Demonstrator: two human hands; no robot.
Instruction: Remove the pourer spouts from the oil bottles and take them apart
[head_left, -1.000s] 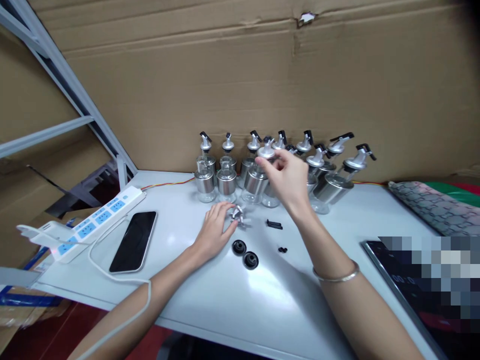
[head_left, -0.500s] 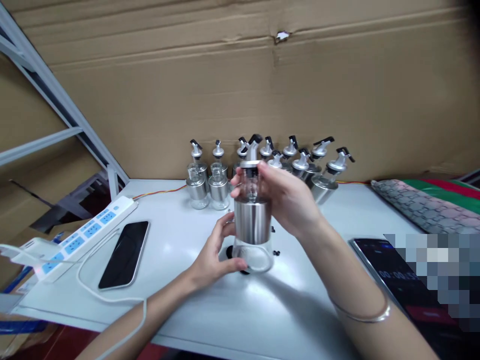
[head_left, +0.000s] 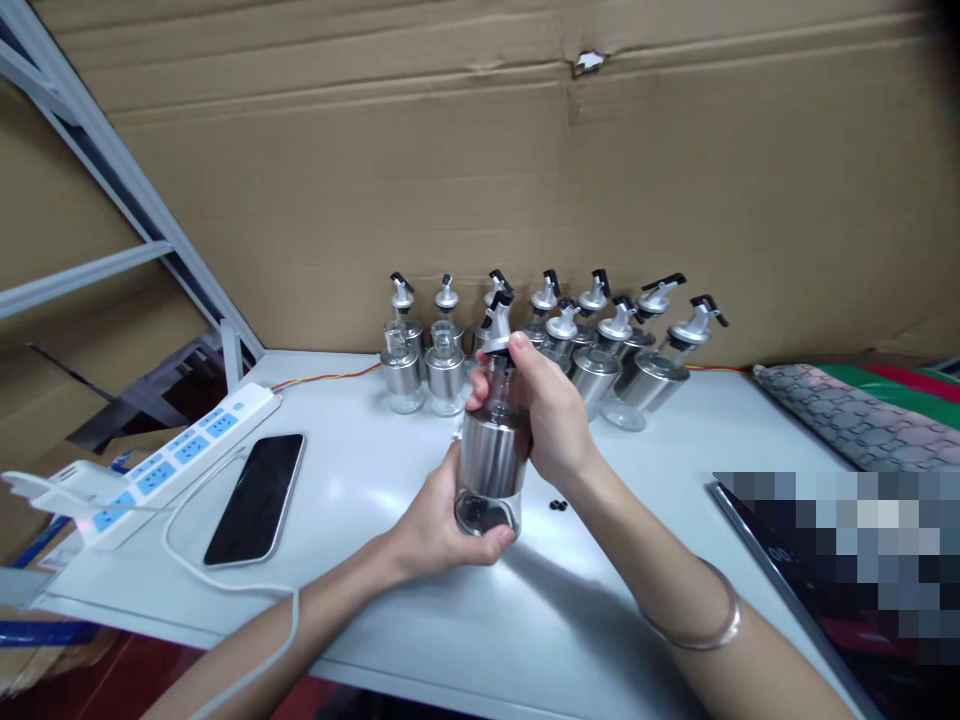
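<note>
A glass oil bottle point(head_left: 491, 450) with a steel sleeve is held off the table in front of me, tilted slightly. Its silver pour spout point(head_left: 498, 328) with a black lever sits in the neck. My left hand point(head_left: 450, 510) grips the bottle's lower part, the thumb across the base. Around the neck and the spout's collar wraps my right hand point(head_left: 551, 405), thumb pressed at the collar's edge. Small black pieces point(head_left: 559, 505) lie on the table right of the bottle. Behind stand several similar bottles with spouts point(head_left: 596, 365) and two without spouts point(head_left: 446, 375).
On the left are a dark-screened phone point(head_left: 255, 500), a white power strip point(head_left: 176, 465) and a white cable point(head_left: 225, 590) crossing over my left forearm. A partly blurred device point(head_left: 780, 560) lies at right, near a patterned package point(head_left: 817, 415). A cardboard wall point(head_left: 480, 180) closes off the back.
The bottle has moved slightly left and down, and its base is now more firmly in my left hand. My right hand has shifted down with the neck. The view has turned slightly.
</note>
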